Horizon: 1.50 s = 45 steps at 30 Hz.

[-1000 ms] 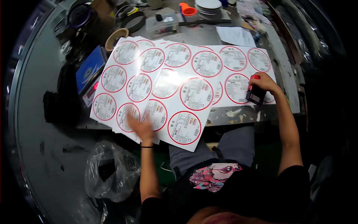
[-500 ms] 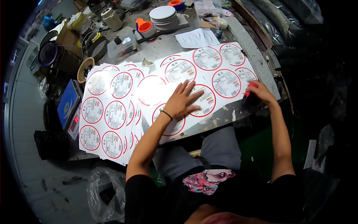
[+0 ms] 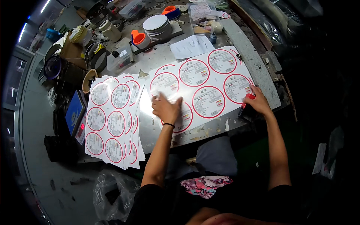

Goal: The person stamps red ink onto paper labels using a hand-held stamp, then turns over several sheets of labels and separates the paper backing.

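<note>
A white sheet (image 3: 195, 92) printed with rows of red-ringed round labels lies flat on the metal worktable in front of me. Over its left part is my left hand (image 3: 167, 108), thumb and fingers apart and the fingertips blurred; whether they press on the paper I cannot tell. At the sheet's right edge, my right hand (image 3: 259, 101) is closed around a small red-and-black hand tool (image 3: 247, 100), whose exact kind is unclear. Left of the sheet, a loose stack of similar label sheets (image 3: 108, 120) is fanned unevenly, its edges overlapping.
A grey stone-like bar (image 3: 255, 63) runs along the right side. Behind the sheet are a written paper (image 3: 192, 47), a small bottle (image 3: 213, 38), a pile of white discs (image 3: 156, 28) and an orange-and-white tape roll (image 3: 139, 39). A blue book (image 3: 75, 114) stands beside the stack.
My left hand has moved left across the sheet, going from flat and spread to more bent. My right hand stays at the right edge with the tool. The view has shifted a little.
</note>
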Each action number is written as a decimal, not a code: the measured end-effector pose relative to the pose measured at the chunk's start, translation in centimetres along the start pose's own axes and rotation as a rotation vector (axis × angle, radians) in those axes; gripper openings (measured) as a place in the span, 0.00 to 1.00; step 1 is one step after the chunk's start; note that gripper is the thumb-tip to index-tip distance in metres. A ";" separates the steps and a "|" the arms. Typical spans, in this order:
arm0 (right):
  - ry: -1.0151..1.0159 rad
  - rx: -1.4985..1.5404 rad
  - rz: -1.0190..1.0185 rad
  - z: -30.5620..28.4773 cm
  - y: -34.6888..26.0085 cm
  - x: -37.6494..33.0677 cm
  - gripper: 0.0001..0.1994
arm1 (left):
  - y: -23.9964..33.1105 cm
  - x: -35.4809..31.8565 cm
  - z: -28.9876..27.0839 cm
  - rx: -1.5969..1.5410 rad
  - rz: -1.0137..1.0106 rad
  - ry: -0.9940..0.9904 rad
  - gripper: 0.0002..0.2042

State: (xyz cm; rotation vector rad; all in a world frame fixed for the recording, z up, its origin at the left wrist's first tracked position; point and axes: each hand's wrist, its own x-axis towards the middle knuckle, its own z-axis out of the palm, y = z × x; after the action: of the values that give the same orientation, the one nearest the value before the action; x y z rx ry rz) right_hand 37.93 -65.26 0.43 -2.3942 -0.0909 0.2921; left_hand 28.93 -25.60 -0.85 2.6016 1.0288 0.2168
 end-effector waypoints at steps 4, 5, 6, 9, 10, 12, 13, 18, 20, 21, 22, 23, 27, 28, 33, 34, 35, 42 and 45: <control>0.017 -0.009 0.047 -0.7 0.9 0.0 0.47 | 1.6 1.9 -1.5 -0.076 -0.456 -0.112 0.53; 0.032 -0.039 0.034 -0.3 0.7 0.0 0.46 | 2.1 2.3 -1.7 -0.134 -0.503 -0.189 0.52; 0.033 -0.067 0.003 0.4 0.2 0.4 0.46 | 0.3 3.7 -1.0 -0.396 -0.548 -0.228 0.45; -0.012 -0.018 0.040 0.6 -1.0 1.1 0.45 | -4.4 8.6 -1.3 -1.234 -0.522 -0.715 0.22; 0.029 -0.032 0.067 -0.7 0.6 1.1 0.45 | 0.0 7.6 -4.2 -1.289 -0.646 -0.849 0.12; -0.004 -0.018 0.052 -0.9 0.2 1.0 0.45 | -0.9 7.5 -6.5 -1.226 -0.493 -0.748 0.12; 0.002 -0.012 0.046 -0.8 -0.4 0.9 0.45 | -2.8 7.9 -6.9 -1.147 -0.351 -0.703 0.13; -0.010 -0.114 0.064 0.6 -7.2 -1.6 0.43 | -7.9 4.7 -17.7 -0.860 0.079 -0.132 0.10; -0.041 -0.174 0.060 3.1 -10.4 -1.4 0.42 | -11.7 5.1 -21.3 -0.990 0.304 -0.010 0.11; -0.065 -0.260 0.065 4.2 -10.3 -0.1 0.43 | -10.7 4.9 -23.1 -0.936 0.369 0.081 0.12; -0.089 -0.338 0.061 4.9 -10.1 1.2 0.44 | -9.9 4.5 -24.7 -0.966 0.383 0.092 0.11; -0.082 -0.329 0.058 5.4 -10.2 2.0 0.44 | -9.4 4.2 -26.4 -0.988 0.402 0.112 0.10; -0.129 -0.445 -0.014 4.8 -11.2 4.7 0.55 | -10.5 3.7 -30.9 -1.001 0.456 0.233 0.16; -0.067 -0.075 -0.178 4.7 -11.9 5.4 0.57 | -10.5 3.6 -31.6 -1.041 0.484 0.234 0.15; -0.405 1.208 -0.484 5.2 -16.4 12.0 0.50 | -11.1 6.2 -30.3 -1.328 0.515 0.189 0.14; -0.321 1.091 -0.382 3.4 -15.4 13.7 0.43 | -8.9 5.7 -29.5 -1.451 0.547 0.191 0.14; -0.256 1.110 -0.422 3.2 -17.4 12.2 0.33 | -10.5 6.5 -29.4 -1.432 0.544 0.218 0.14; -0.047 0.835 -0.587 -1.2 -14.4 4.0 0.30 | -14.3 9.2 -14.5 -1.419 0.359 -0.219 0.31; 0.065 0.854 -0.624 2.2 -14.2 4.4 0.25 | -14.2 11.1 -12.4 -1.287 0.294 -0.286 0.23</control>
State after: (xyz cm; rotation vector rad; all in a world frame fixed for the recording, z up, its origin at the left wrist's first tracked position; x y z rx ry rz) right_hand 41.93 -52.64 7.49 -1.4323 -0.5506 -0.0506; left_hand 24.78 -5.22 5.78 1.4924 0.1999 0.3911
